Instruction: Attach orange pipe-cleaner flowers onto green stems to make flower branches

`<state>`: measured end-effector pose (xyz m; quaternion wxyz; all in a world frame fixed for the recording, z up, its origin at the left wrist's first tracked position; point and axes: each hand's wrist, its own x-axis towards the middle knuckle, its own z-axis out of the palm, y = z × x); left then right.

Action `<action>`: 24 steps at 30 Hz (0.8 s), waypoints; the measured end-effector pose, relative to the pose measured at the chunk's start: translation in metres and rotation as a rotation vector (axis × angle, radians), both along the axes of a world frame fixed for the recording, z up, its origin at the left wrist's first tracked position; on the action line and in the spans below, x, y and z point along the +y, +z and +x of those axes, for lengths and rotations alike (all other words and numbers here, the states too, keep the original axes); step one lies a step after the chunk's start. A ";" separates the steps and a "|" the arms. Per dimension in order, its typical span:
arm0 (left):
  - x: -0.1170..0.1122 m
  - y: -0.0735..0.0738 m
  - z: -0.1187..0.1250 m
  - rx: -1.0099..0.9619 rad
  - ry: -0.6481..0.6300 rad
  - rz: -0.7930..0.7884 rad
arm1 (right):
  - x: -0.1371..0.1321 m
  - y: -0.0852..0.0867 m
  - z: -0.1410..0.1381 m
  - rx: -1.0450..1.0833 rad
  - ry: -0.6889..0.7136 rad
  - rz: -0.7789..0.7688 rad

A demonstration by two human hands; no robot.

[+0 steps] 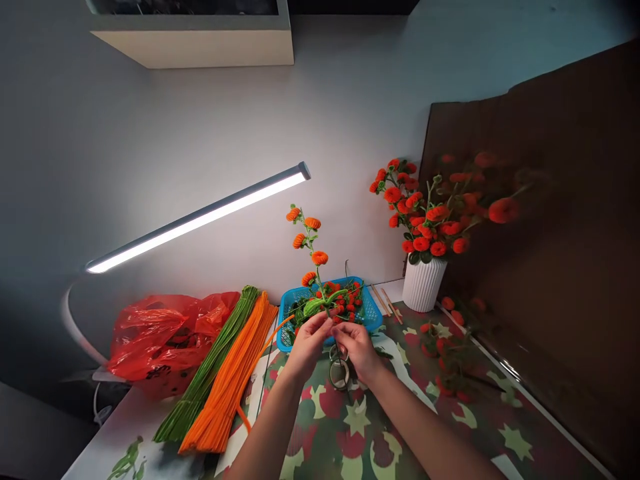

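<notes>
My left hand [310, 341] pinches the lower stem of a flower branch [320, 258] made of fuzzy pipe cleaners. The branch stands upright, with several orange blooms and green leaves [314, 307] low on its stem. Close against it, my right hand [357, 345] has thumb and forefinger pinched together at the stem's bottom end; the exact spot between the fingertips is hidden. Ring handles of what look like scissors [339, 375] show just below my right fingers; whether they are held or lie on the table I cannot tell. Behind both hands is a blue basket [373, 315] of red flowers and green pieces.
Green pipe cleaners [215, 367] and orange pipe cleaners [227, 380] lie bundled at left, beside a red plastic bag [165, 333]. A lit lamp bar [200, 220] reaches over them. At right stands a white vase [424, 285] of red flowers, near thin sticks [387, 303] and a dark glossy panel [550, 233].
</notes>
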<state>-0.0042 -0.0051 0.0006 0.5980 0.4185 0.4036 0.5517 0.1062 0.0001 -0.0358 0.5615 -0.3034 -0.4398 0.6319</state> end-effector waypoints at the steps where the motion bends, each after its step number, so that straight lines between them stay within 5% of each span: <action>1: 0.001 -0.001 -0.001 0.036 0.039 0.012 | -0.002 0.003 0.000 -0.053 -0.065 0.042; 3: 0.003 -0.003 -0.003 0.063 0.119 0.045 | -0.006 0.009 0.000 -0.129 -0.128 0.096; 6: 0.005 -0.004 -0.006 0.021 0.147 0.066 | -0.007 0.015 0.004 -0.123 -0.033 0.065; 11: 0.000 0.007 -0.007 -0.097 -0.024 -0.028 | -0.001 0.011 0.011 0.052 0.255 -0.092; 16: -0.008 0.018 -0.005 -0.187 -0.152 -0.132 | 0.000 0.003 0.009 0.202 0.377 -0.149; 24: -0.002 0.001 0.005 -0.220 -0.095 -0.077 | -0.007 0.011 0.002 -0.028 0.095 0.064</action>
